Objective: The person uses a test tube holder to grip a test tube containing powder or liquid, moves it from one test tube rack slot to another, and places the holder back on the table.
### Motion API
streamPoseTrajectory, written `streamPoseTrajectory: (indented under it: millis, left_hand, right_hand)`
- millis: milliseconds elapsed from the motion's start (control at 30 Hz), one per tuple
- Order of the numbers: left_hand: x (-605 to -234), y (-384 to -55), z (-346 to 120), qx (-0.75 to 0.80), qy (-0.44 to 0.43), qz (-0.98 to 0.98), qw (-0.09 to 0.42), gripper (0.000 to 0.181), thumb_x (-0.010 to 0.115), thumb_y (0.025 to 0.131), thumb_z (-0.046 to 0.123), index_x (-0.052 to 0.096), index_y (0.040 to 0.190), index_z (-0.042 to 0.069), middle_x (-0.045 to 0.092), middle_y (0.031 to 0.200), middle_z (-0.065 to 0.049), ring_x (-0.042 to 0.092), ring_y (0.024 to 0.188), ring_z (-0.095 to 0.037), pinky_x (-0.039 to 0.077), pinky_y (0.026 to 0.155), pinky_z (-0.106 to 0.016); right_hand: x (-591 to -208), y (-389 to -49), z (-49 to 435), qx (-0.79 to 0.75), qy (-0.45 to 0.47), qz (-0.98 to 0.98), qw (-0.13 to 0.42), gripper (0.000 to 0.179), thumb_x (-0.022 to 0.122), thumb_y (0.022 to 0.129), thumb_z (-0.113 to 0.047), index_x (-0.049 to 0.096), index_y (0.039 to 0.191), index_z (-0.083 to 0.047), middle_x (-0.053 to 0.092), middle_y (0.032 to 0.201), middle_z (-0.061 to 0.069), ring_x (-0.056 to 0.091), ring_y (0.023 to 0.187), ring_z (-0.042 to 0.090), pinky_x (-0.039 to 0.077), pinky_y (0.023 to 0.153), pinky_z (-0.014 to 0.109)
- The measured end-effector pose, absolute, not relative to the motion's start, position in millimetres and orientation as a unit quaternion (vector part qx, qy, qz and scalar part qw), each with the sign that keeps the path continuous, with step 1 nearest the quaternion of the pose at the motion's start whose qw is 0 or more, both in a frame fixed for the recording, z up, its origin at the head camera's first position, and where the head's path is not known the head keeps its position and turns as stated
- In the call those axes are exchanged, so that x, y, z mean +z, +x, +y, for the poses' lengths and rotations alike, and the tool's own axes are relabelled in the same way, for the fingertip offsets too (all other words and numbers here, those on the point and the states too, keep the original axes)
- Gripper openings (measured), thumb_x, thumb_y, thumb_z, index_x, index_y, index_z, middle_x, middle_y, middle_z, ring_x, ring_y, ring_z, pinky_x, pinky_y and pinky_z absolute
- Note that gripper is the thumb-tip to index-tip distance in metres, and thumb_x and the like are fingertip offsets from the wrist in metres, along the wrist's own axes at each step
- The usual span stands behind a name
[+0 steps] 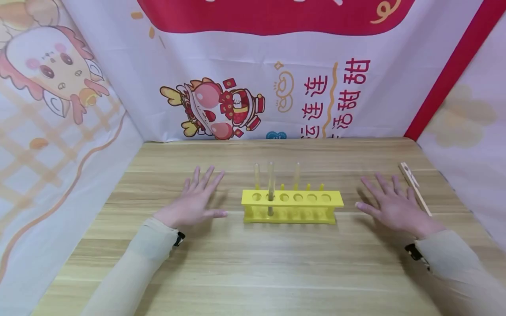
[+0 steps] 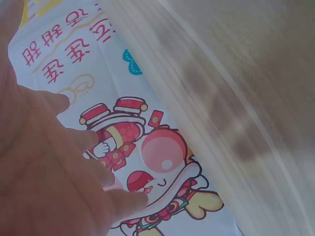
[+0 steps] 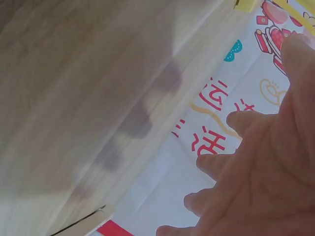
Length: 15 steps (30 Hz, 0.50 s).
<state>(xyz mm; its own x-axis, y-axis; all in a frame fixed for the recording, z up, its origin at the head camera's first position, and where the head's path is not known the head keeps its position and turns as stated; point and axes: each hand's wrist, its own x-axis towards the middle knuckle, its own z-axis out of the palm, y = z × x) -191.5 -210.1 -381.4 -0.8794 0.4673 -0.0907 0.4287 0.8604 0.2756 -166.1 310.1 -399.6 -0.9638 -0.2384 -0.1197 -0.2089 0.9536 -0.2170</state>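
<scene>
A yellow test tube rack (image 1: 290, 203) stands in the middle of the table. One clear test tube (image 1: 271, 181) is upright in its second hole from the left. Behind it, a shorter-looking tube (image 1: 257, 174) and another tube (image 1: 298, 174) sit over pegs along the rack's rear side. To the rack's left, my left hand (image 1: 191, 202) is spread with its thumb pointing at the rack and holds nothing. My right hand (image 1: 397, 206), also spread and holding nothing, is on the rack's right. Just beyond its fingers lies a wooden test tube clamp (image 1: 412, 181).
The wood-grain table (image 1: 257, 272) ends at a printed cloth backdrop (image 1: 150, 87) at the rear. More printed cloth hangs on the left (image 1: 91, 175) and right sides. The hands' shadows fall on the tabletop.
</scene>
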Motion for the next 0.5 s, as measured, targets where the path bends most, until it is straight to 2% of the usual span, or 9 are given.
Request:
streamPoseTrajectory:
  millis: [133,233,367,500]
  left_hand:
    - [-378,-189,-207,0.161,0.249,0.951,0.083,0.101,0.061,0.09,0.061,-0.01,0.157,0.036,-0.017,0.163,-0.002,-0.022,0.145,-0.037,0.006,0.11,-0.07]
    - [-374,-185,-202,0.217,0.265,0.935,0.086,0.093,0.058,0.093,0.059,-0.004,0.158,0.036,-0.01,0.164,0.001,-0.016,0.147,-0.031,0.01,0.111,-0.068]
    - [-370,-179,-190,0.321,0.269,0.905,0.077,0.077,0.054,0.098,0.052,0.012,0.159,0.029,0.012,0.165,-0.002,0.008,0.15,-0.027,0.018,0.116,-0.058]
    - [-374,-170,-176,0.454,0.252,0.852,0.073,0.058,0.05,0.104,0.036,0.029,0.155,0.016,0.036,0.155,-0.005,0.034,0.142,-0.026,0.035,0.11,-0.051]
  right_hand:
    - [-395,-164,312,-0.103,-0.114,0.986,0.07,0.084,0.039,0.099,-0.065,0.003,0.16,-0.021,-0.006,0.159,0.03,-0.019,0.135,0.061,-0.01,0.098,0.081]
    - [-391,-163,313,-0.104,-0.114,0.985,0.071,0.083,0.038,0.099,-0.064,0.004,0.16,-0.02,-0.005,0.159,0.03,-0.02,0.135,0.06,-0.011,0.099,0.08]
    - [-388,-161,316,-0.11,-0.117,0.985,0.057,0.083,0.042,0.098,-0.063,0.012,0.16,-0.016,0.002,0.159,0.032,-0.015,0.136,0.061,-0.005,0.101,0.08]
    - [-386,-162,319,-0.12,-0.121,0.985,0.018,0.079,0.053,0.096,-0.059,0.035,0.153,-0.008,0.023,0.155,0.032,0.007,0.138,0.063,0.012,0.102,0.08]
